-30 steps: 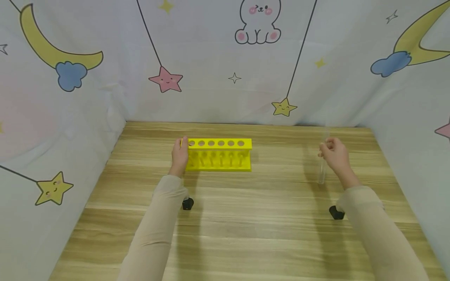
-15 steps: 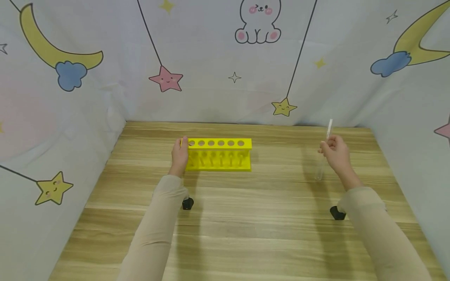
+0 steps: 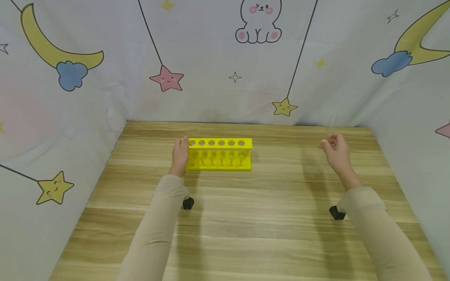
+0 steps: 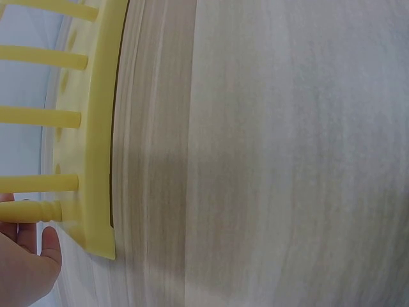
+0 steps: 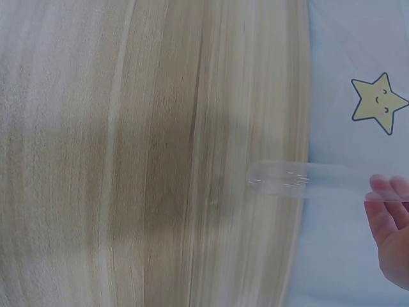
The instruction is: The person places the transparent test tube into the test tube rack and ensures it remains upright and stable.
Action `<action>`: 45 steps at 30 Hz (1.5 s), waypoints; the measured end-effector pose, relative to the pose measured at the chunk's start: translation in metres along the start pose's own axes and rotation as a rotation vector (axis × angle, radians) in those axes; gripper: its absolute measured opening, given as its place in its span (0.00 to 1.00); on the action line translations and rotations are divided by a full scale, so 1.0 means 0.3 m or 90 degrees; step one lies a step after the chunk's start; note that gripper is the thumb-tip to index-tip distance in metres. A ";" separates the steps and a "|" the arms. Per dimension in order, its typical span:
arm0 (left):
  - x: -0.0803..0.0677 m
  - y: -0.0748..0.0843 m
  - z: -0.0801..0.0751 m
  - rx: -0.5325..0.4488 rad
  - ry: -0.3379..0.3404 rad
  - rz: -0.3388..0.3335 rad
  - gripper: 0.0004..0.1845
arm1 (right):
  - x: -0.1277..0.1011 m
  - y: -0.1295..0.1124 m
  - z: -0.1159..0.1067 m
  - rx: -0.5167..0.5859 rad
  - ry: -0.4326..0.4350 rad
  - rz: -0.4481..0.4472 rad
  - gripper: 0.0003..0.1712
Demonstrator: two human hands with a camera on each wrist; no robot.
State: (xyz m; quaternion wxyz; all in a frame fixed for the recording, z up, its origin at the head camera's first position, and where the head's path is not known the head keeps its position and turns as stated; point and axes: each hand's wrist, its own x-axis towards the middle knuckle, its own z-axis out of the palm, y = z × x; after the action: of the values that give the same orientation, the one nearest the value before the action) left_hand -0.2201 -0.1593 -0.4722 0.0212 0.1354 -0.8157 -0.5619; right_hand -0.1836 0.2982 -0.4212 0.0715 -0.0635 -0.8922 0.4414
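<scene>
At the left end of a yellow test tube rack [image 3: 218,169], my left hand [image 3: 180,158] grips the end post, thumb in front. The rack stands upright, with a row of round holes on top and pegs below; no tubes show in it. In the left wrist view the rack's base [image 4: 101,147] sits on the table beside the fingers. Over on the right, my right hand [image 3: 337,154] pinches a clear test tube [image 5: 281,179]. The tube is nearly upright, rounded end down, held above the table. In the head view its outline is faint and blurred.
A wood-grain table [image 3: 246,218] spreads under both arms. White cloth [image 3: 211,97] with printed stars and moons rises along its back and sides. Small black pieces [image 3: 188,203] show by each cuff.
My right hand has risen slightly, and the tube's lower end has moved up and a little left. The left hand and the rack have stayed in place.
</scene>
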 end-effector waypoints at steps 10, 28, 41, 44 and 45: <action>0.004 0.001 -0.001 -0.004 -0.004 -0.006 0.30 | -0.003 -0.001 0.010 0.033 0.028 -0.021 0.10; -0.002 0.009 -0.003 -0.006 -0.004 -0.014 0.29 | -0.016 -0.006 0.029 0.031 0.084 -0.023 0.18; 0.004 0.002 0.000 -0.019 -0.003 -0.018 0.29 | -0.023 -0.008 0.039 0.032 0.095 -0.066 0.15; 0.006 -0.001 0.002 -0.013 0.002 -0.013 0.28 | -0.025 -0.009 0.040 0.032 0.094 -0.071 0.15; 0.007 -0.002 0.002 -0.013 0.004 -0.012 0.28 | -0.024 -0.010 0.041 0.033 0.095 -0.072 0.16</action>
State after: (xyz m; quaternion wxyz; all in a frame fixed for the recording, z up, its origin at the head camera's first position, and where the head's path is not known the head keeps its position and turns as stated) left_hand -0.2221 -0.1593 -0.4732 0.0200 0.1444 -0.8085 -0.5701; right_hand -0.1789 0.2856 -0.4268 0.1640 -0.0441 -0.8749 0.4536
